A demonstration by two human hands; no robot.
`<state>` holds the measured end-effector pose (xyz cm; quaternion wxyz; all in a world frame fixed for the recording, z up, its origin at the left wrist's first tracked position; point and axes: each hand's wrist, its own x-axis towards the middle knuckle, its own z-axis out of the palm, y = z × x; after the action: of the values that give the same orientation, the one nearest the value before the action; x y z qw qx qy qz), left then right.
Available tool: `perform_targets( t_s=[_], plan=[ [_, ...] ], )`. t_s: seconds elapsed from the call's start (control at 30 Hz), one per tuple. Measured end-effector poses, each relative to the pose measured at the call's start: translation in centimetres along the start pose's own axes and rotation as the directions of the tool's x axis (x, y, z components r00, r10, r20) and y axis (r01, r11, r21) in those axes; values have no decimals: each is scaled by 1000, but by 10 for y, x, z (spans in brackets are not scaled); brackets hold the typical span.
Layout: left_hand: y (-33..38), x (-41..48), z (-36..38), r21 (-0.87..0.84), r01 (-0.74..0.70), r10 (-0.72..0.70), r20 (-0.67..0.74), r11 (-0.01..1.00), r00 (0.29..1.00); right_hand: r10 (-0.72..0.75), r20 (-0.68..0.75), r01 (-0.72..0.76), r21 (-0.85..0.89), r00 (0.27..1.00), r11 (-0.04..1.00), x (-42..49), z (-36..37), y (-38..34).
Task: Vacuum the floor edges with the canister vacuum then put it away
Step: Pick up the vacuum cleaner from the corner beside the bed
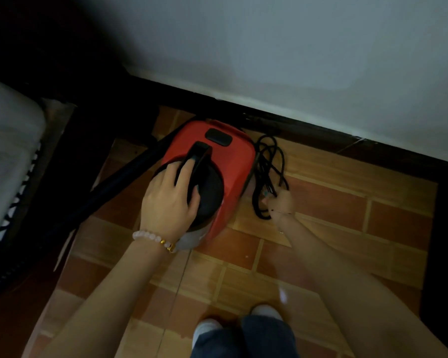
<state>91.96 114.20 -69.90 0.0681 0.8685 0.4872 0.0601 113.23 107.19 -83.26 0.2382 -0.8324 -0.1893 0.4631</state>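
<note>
Gripping handle [201, 151] of red vac [237, 164] w/ left hand [166, 200], right hand [282, 202] curled round bundled black cord [269, 161]

The red vacuum [234, 161] sits on the tiled floor [326, 228] at 12 o'clock from the feet [208, 328], close to the wall [295, 60]. The left hand [166, 200] grips its black handle [200, 155], and a black hose [119, 182] runs off toward 8 o'clock. At the vacuum's 3 o'clock the right hand [282, 202] holds a looped black cord [269, 161].
</note>
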Motion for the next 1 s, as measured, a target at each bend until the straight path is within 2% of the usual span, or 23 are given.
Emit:
perform_targets(
  t_s=[0.17, 0.27, 0.37, 0.47, 0.6, 0.73, 0.9, 1.0],
  plan=[
    [1, 1, -9, -13, 26, -24, 123, 1000, 992, 18, 95, -39, 226, 995, 973, -42, -48, -38],
    [4, 4, -17, 1, 73, -71, 229, 997, 971, 1, 136, -40, 282, 991, 959, -72, -70, -55],
    [9, 6, -28, -54, 131, -109, 304, 990, 946, 36, 220, -146, 506, 975, 850, -101, -81, -76],
    [17, 8, -40, -90, 278, -219, 407, 956, 887, 79, 299, -247, 581, 951, 776, -121, -78, -96],
    [19, 2, -51, -143, 433, -305, 520, 890, 798, 85, 401, -330, 595, 912, 733, -141, -64, -125],
    [9, -8, -66, -232, 515, -274, 634, 825, 724, 88, 391, -312, 558, 916, 769, -156, -41, -150],
    [2, -26, -82, -373, 546, -222, 635, 750, 740, 192, 342, -348, 488, 920, 800, -155, -2, -173],
    [-4, -35, -87, -416, 575, -242, 622, 705, 745, 244, 405, -422, 442, 881, 792, -155, 10, -179]
  ],
)
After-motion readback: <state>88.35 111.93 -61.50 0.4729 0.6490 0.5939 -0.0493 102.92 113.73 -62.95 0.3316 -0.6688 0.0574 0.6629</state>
